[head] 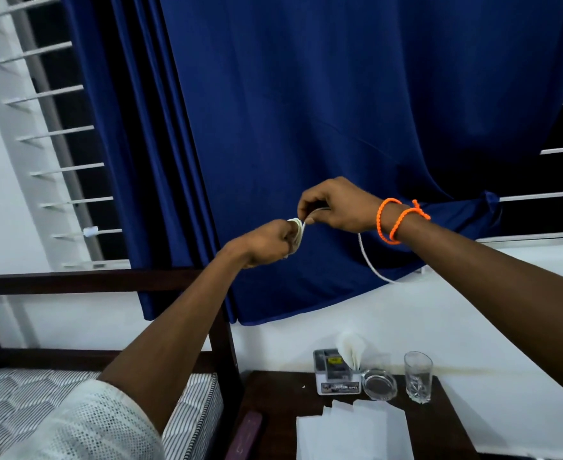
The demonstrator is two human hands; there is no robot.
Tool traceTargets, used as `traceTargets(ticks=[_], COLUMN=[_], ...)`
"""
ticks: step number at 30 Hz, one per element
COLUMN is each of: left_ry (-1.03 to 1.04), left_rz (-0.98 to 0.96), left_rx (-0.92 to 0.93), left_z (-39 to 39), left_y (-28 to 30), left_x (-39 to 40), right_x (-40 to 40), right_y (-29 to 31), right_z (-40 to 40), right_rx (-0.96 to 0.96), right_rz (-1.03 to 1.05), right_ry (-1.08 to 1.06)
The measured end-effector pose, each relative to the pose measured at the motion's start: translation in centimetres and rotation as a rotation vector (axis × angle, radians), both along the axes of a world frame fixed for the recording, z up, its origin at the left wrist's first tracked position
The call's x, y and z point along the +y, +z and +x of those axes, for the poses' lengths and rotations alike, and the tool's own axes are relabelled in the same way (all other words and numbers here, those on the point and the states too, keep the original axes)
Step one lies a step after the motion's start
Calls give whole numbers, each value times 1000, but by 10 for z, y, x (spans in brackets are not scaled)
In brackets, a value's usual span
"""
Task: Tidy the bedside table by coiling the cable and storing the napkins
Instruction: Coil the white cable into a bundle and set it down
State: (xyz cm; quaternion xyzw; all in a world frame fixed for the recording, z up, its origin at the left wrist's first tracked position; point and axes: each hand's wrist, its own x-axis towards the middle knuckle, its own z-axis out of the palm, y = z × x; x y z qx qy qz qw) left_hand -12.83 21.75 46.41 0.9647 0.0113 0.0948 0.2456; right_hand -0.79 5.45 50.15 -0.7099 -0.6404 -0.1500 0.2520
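Observation:
I hold a white cable [369,260] up in front of the blue curtain. My left hand [266,242] grips several coiled loops of it. My right hand [334,205], with orange bands at the wrist, pinches the strand right beside the coil. The loose end hangs from my right hand in a curve down toward the window sill. White napkins [353,433] lie spread on the dark bedside table [273,400] at the bottom. A holder [336,376] behind them has one folded napkin standing in it.
A glass ashtray [379,385] and a drinking glass [418,376] stand on the table next to the holder. A purple flat object [245,436] lies at the table's left edge. The bed frame [220,327] and striped mattress [24,396] are at left.

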Motion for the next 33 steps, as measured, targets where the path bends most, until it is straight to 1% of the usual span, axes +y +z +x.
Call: traceTargets(ticks=[2, 3, 5, 7, 9, 11, 13, 16, 18, 20, 23, 26, 30, 31, 33], left_ry=[-61, -108, -210, -332, -479, -610, -698, -772, -773, -734, -629, -527, -368, -307, -161], left_rz=[-73, -159, -427, -710, -906, -989, -1039, -1128, -1164, -1189, -1198, -1200, -1252, -1235, -1079], left_rx=[55, 95, 162, 184, 201, 224, 217, 98, -20, -105, -176, -262, -420, -443, -458], left_z=[-1, -1, -2, -6, -10, -14, -17, -17, -16, -15, -15, -14, -8, -6, -2], left_y=[-2, -3, -4, -4, -2, 2, 7, 15, 19, 22, 22, 19, 18, 18, 15], left_x=[0, 0, 3, 6, 8, 6, 3, 0, 1, 3, 9, 13, 21, 23, 29], right_x=[1, 1, 0, -1, -2, -1, 2, 12, 19, 24, 25, 23, 24, 23, 23], right_y=[0, 1, 3, 3, 0, -5, -10, -17, -20, -22, -22, -25, -32, -33, -32], right_z=[2, 3, 6, 10, 12, 13, 14, 8, 0, -5, -6, -7, -10, -11, -15], right_rx=[27, 50, 128, 264, 414, 540, 701, 1000, 1080, 1078, 1051, 971, 920, 873, 748], right_rz=[11, 28, 74, 115, 142, 142, 126, 147, 157, 166, 185, 128, 32, 6, -44], right_ry=[7, 14, 39, 85, 146, 219, 290, 333, 317, 251, 146, 110, 100, 85, 49])
